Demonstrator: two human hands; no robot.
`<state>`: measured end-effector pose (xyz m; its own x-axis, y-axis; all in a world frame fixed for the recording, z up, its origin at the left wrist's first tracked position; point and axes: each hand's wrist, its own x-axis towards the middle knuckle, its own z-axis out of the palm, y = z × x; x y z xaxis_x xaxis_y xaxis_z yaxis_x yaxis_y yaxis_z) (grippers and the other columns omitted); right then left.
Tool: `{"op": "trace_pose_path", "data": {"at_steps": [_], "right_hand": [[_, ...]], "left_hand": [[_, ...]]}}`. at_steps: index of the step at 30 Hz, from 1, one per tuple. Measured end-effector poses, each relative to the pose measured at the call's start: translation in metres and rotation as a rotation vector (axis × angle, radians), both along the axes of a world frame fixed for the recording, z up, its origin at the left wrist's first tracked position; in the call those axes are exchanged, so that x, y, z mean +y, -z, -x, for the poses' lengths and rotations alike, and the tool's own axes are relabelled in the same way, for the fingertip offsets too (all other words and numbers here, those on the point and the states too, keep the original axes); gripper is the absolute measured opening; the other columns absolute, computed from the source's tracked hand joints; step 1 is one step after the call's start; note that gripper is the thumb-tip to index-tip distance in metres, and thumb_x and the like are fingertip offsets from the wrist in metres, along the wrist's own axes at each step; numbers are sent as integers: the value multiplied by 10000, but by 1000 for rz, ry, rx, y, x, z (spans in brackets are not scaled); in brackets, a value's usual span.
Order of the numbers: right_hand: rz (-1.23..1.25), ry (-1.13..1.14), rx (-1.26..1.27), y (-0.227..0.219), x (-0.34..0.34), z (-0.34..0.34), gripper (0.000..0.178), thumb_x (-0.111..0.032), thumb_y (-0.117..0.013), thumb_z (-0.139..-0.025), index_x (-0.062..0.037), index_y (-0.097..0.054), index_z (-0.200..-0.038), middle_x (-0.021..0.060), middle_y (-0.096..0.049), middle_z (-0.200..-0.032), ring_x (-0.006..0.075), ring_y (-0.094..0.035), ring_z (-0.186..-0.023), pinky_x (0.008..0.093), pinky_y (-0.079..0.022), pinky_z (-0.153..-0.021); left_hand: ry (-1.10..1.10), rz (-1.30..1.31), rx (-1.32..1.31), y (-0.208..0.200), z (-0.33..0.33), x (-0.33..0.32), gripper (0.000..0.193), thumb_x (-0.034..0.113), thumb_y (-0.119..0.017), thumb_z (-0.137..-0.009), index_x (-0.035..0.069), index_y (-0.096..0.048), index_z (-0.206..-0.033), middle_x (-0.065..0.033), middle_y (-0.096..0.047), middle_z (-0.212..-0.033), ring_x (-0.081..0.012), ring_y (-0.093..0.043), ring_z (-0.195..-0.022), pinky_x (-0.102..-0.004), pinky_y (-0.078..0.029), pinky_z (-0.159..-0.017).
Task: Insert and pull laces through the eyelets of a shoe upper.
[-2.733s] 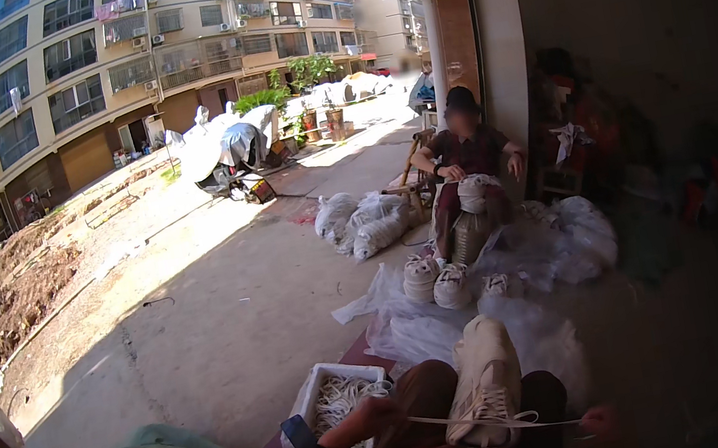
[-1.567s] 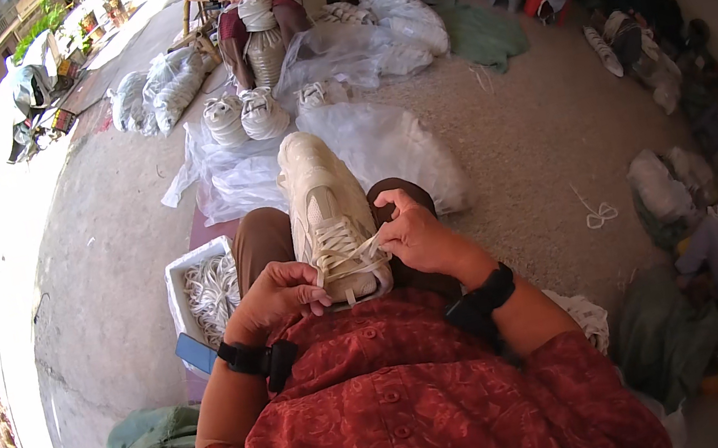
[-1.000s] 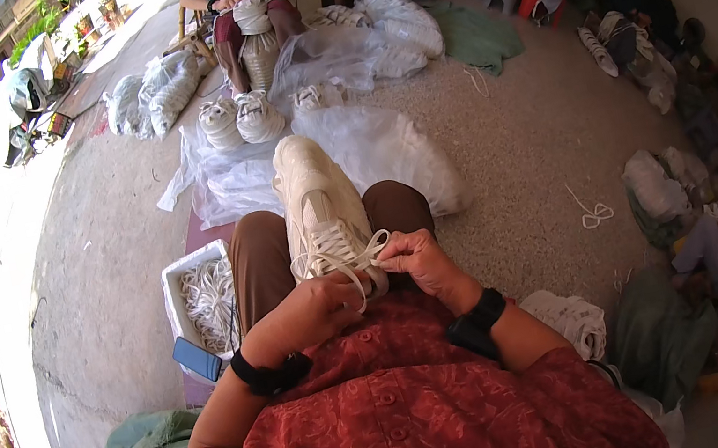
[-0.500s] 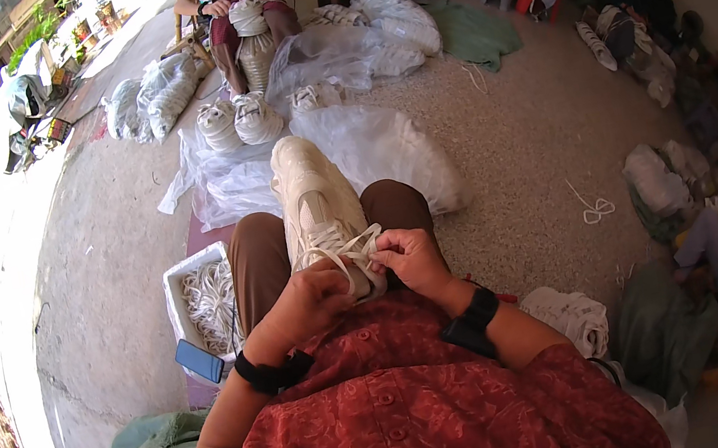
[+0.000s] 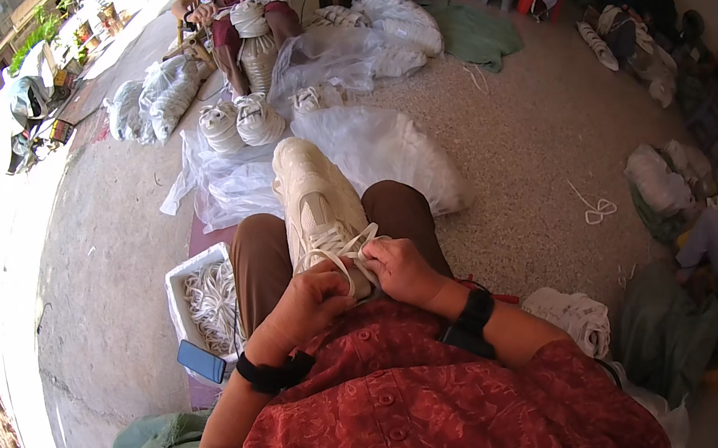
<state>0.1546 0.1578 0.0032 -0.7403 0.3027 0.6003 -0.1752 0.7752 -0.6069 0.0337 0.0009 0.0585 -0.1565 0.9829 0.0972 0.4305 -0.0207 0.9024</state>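
A cream-white sneaker [image 5: 310, 196] lies on my lap between my knees, toe pointing away from me. My left hand [image 5: 310, 300] and my right hand [image 5: 398, 269] meet at its near end, each pinching a strand of the white shoelace [image 5: 337, 249] that crosses the upper eyelets. Dark bands sit on both wrists. My thumbs and fingertips hide the lace ends.
A white box of loose laces [image 5: 206, 299] with a blue phone [image 5: 202, 360] on its corner stands at my left knee. Clear plastic sheets [image 5: 364, 142], several white sneakers [image 5: 239, 121] and a seated person [image 5: 239, 7] lie ahead. Cloth piles [image 5: 676, 199] line the right.
The view dropped from the courtyard to my lap. The sneaker has stayed on my lap. Both hands drew together at its near end and now grip the lace.
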Motion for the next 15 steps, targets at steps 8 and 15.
{"op": "trace_pose_path", "data": {"at_steps": [8,15], "right_hand": [[195,28,-180,-2,0,-8,100,-69,-634,-735,-14,-551,-727,162,-565,-696,334,-582,-675,409,-465,-590],[-157,-38,-158,-15,-7,-19,130,-101,-616,-755,-24,-543,-679,151,-520,-659,327,-567,-641,417,-458,-561]], "left_hand": [[-191,53,71,1,-10,7,85,40,-640,-738,-18,-580,-722,-105,-606,-750,-161,-577,-669,-286,-454,-614],[-171,-9,415,27,-16,24,124,120,-607,-769,12,-619,-709,-172,-599,-654,-298,-609,-583,-388,-472,-555]]}}
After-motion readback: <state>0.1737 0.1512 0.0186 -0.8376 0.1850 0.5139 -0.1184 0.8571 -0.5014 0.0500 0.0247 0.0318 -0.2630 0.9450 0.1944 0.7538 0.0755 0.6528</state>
